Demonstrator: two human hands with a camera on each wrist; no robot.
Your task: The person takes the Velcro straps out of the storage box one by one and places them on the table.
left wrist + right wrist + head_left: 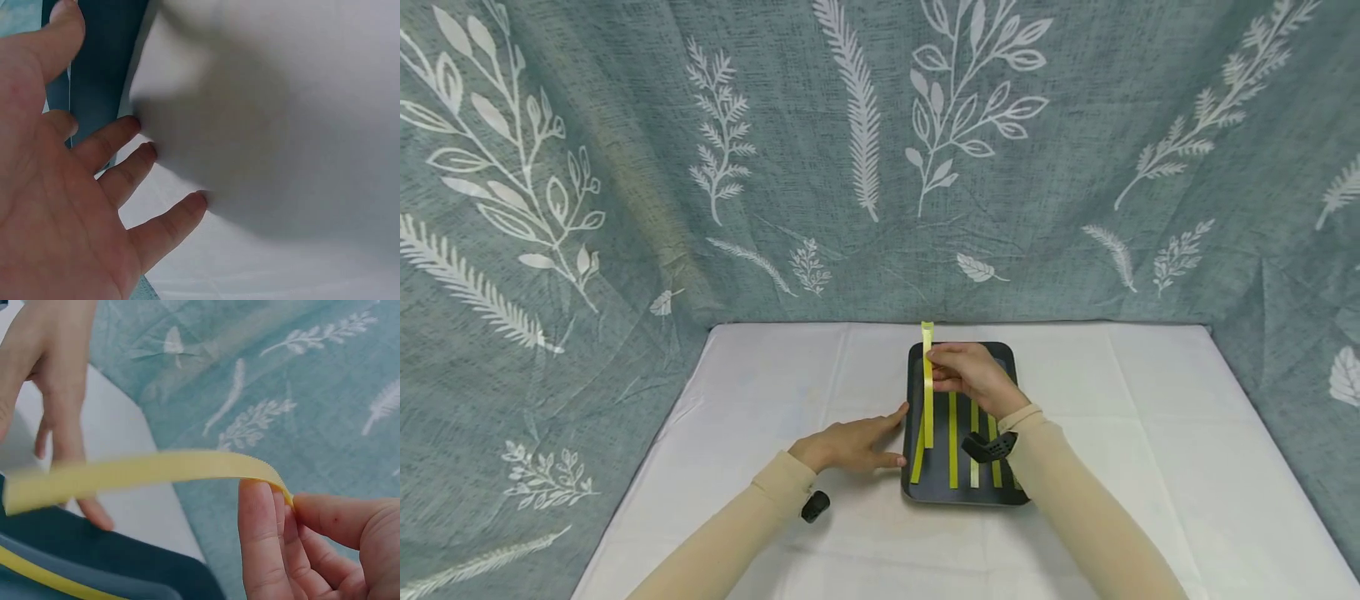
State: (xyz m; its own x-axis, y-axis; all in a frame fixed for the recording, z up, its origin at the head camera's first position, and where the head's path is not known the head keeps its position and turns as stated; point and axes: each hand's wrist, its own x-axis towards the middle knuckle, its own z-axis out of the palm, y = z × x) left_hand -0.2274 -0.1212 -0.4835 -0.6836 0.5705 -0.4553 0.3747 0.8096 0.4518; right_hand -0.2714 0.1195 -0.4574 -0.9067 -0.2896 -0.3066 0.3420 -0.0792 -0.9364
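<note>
My right hand [976, 375] pinches a flat yellow strap [928, 417] between thumb and fingers, over the left side of a black tray [940, 497]. The strap has a slightly wider, notched end at the top in the head view. In the right wrist view the held strap [137, 470] bends over the fingertips, its long part reaching out to the left. More yellow straps [953, 442] lie lengthwise in the tray, partly hidden by my right hand and wrist. My left hand [853, 446] has its fingers spread, with fingertips at the tray's left edge.
A white cloth [790, 375] covers the table under the tray. Behind and beside it hangs a blue-green curtain [790, 167] with white leaf prints. Small black devices [990, 447] are on both wrists.
</note>
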